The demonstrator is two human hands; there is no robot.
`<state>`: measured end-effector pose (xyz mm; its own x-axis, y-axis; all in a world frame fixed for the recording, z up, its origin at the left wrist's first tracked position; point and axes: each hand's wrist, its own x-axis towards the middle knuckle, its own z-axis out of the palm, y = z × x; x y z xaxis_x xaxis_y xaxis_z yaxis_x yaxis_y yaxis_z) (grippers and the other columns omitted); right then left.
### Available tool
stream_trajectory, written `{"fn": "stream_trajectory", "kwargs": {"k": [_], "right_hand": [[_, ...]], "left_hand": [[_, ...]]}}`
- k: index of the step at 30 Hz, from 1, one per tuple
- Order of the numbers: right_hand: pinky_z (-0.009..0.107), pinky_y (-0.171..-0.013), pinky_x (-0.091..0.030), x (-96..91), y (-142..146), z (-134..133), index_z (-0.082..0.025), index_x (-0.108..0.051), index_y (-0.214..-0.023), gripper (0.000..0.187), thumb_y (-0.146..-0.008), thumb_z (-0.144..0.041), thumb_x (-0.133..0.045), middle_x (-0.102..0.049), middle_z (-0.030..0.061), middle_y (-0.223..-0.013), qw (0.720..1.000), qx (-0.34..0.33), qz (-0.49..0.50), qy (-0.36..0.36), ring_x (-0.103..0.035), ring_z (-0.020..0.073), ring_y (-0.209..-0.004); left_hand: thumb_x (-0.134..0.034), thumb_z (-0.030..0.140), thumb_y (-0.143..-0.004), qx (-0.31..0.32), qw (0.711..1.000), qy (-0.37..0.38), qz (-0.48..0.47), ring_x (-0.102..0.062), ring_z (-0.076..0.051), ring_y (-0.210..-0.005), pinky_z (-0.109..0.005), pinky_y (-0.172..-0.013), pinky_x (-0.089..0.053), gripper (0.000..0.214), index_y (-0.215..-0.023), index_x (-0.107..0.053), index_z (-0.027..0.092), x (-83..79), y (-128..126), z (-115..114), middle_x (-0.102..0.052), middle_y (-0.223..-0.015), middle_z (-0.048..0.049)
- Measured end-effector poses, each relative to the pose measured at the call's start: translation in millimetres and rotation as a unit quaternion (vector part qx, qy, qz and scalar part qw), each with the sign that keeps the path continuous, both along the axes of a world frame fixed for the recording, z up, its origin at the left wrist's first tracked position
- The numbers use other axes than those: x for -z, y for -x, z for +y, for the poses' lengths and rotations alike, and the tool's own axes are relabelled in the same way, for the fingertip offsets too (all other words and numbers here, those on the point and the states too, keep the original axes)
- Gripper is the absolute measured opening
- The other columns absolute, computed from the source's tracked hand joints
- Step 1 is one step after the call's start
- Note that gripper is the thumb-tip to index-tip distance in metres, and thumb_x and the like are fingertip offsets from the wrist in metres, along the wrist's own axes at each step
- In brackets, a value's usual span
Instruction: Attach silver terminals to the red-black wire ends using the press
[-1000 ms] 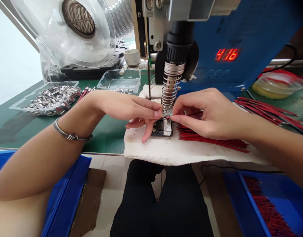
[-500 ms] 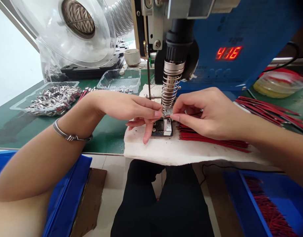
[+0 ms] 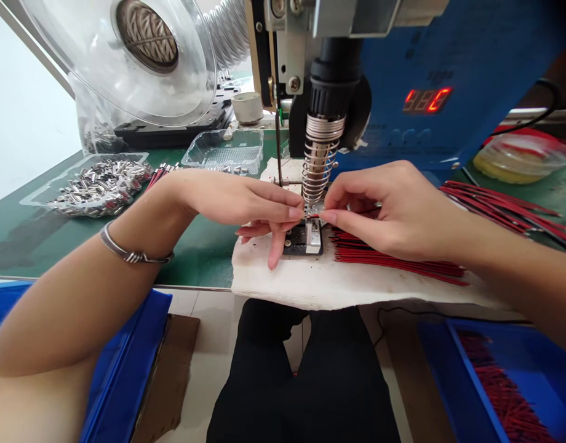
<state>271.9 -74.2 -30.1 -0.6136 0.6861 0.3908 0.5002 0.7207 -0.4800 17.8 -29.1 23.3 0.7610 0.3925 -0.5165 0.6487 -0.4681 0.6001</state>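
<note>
Under the coiled spring (image 3: 318,157) of a soldering machine, both hands meet over a small metal fixture (image 3: 313,237). My left hand (image 3: 246,203) reaches in from the left, thumb and index finger pinched at the fixture's top; whatever lies between the fingertips is too small to make out. My right hand (image 3: 379,209) is closed from the other side, pinching a thin red and black wire (image 3: 313,216) whose end lies under the soldering tip. Below my right hand, a bundle of red and black wires (image 3: 398,261) rests on a pale cloth (image 3: 283,286).
A clear tray of small metal cylindrical parts (image 3: 98,184) stands left, another clear tray (image 3: 225,151) behind. The blue machine housing (image 3: 416,135) rises at the back right. More wires (image 3: 504,206) lie right; a blue bin (image 3: 477,381) is below.
The red display on the machine has changed from 416 to other, partly lit characters. Both hands keep almost the same place and pinch.
</note>
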Motion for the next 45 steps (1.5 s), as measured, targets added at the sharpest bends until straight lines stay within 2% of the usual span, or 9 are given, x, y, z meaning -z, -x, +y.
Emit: {"fn": "stream_trajectory", "kwargs": {"k": [6,8,14,20,27,32,37,40,45], "right_hand": [[0.035,-0.065,-0.043,-1.4,-2.5,0.3,-0.024,-0.073,-0.085,0.019,-0.104,-0.025,-0.068,-0.063,-0.0044,-0.063,1.000,-0.012,0.003,0.018,-0.052,0.0146,-0.055],[0.035,-0.063,-0.041,-1.9,-2.3,0.3,-0.024,-0.073,-0.085,0.020,-0.104,-0.027,-0.069,-0.063,-0.0047,-0.063,0.999,-0.018,0.007,0.036,-0.050,0.0138,-0.053],[0.036,-0.068,-0.042,0.2,1.8,-0.7,-0.024,-0.074,-0.086,0.020,-0.104,-0.029,-0.068,-0.065,-0.0032,-0.064,0.999,0.005,0.002,0.039,-0.054,0.0155,-0.057],[0.036,-0.072,-0.044,1.2,3.9,-3.7,-0.024,-0.074,-0.086,0.018,-0.103,-0.028,-0.068,-0.065,-0.0027,-0.065,0.999,0.039,0.006,0.034,-0.057,0.0170,-0.061],[0.036,-0.072,-0.044,-1.5,8.3,-9.0,-0.023,-0.075,-0.083,0.020,-0.103,-0.024,-0.070,-0.061,-0.0036,-0.062,0.997,0.066,0.010,0.045,-0.054,0.0160,-0.060],[0.036,-0.071,-0.044,-1.8,9.6,-10.2,-0.024,-0.075,-0.083,0.020,-0.103,-0.022,-0.071,-0.059,-0.0038,-0.061,0.995,0.079,0.003,0.054,-0.054,0.0163,-0.059],[0.035,-0.070,-0.043,-2.9,10.8,-10.7,-0.023,-0.075,-0.080,0.021,-0.101,-0.019,-0.072,-0.058,-0.0050,-0.058,0.995,0.083,0.009,0.060,-0.050,0.0148,-0.056],[0.035,-0.069,-0.043,-3.6,11.8,-11.4,-0.024,-0.075,-0.080,0.022,-0.100,-0.016,-0.072,-0.057,-0.0069,-0.055,0.994,0.085,0.011,0.064,-0.045,0.0132,-0.051],[0.035,-0.069,-0.045,-3.4,13.5,-12.2,-0.024,-0.074,-0.080,0.021,-0.099,-0.016,-0.071,-0.057,-0.0072,-0.053,0.993,0.087,0.020,0.072,-0.044,0.0130,-0.048]], "left_hand": [[-0.058,0.040,-0.114,-0.031,0.999,0.008,-0.011,-0.055,-0.017,-0.062,-0.034,-0.073,-0.057,0.032,-0.093,-0.075,0.022,1.0,1.3,0.6,-0.080,-0.082,-0.0079],[-0.057,0.038,-0.114,-0.025,0.999,0.020,-0.023,-0.054,-0.016,-0.060,-0.031,-0.070,-0.055,0.031,-0.092,-0.072,0.021,2.0,1.5,2.0,-0.076,-0.077,-0.0059],[-0.053,0.036,-0.116,0.005,0.998,0.042,-0.039,-0.053,-0.015,-0.061,-0.028,-0.065,-0.051,0.032,-0.086,-0.057,0.024,5.1,1.4,5.8,-0.072,-0.072,-0.0035],[-0.062,0.032,-0.109,-0.031,0.996,0.064,-0.048,-0.052,-0.016,-0.060,-0.029,-0.064,-0.049,0.023,-0.088,-0.059,0.024,6.0,1.0,5.7,-0.071,-0.071,-0.0034],[-0.064,0.031,-0.109,-0.028,0.993,0.102,-0.059,-0.054,-0.017,-0.059,-0.030,-0.062,-0.050,0.036,-0.078,-0.046,0.026,8.5,1.2,9.5,-0.073,-0.071,-0.0061],[-0.056,0.033,-0.114,-0.019,0.993,0.105,-0.054,-0.054,-0.016,-0.059,-0.028,-0.062,-0.048,0.040,-0.078,-0.043,0.026,6.9,-1.7,7.3,-0.077,-0.074,-0.0073],[-0.059,0.035,-0.114,-0.028,0.992,0.106,-0.056,-0.052,-0.014,-0.058,-0.027,-0.061,-0.048,0.039,-0.077,-0.054,0.023,6.1,-2.9,6.7,-0.077,-0.075,-0.0071],[-0.053,0.037,-0.118,-0.023,0.993,0.104,-0.051,-0.053,-0.014,-0.059,-0.027,-0.061,-0.048,0.044,-0.079,-0.063,0.020,6.6,-1.6,8.1,-0.081,-0.081,-0.0095],[-0.052,0.039,-0.121,-0.006,0.992,0.114,-0.056,-0.052,-0.015,-0.060,-0.027,-0.062,-0.049,0.049,-0.079,-0.067,0.020,8.3,1.4,12.1,-0.087,-0.090,-0.0131]]}}
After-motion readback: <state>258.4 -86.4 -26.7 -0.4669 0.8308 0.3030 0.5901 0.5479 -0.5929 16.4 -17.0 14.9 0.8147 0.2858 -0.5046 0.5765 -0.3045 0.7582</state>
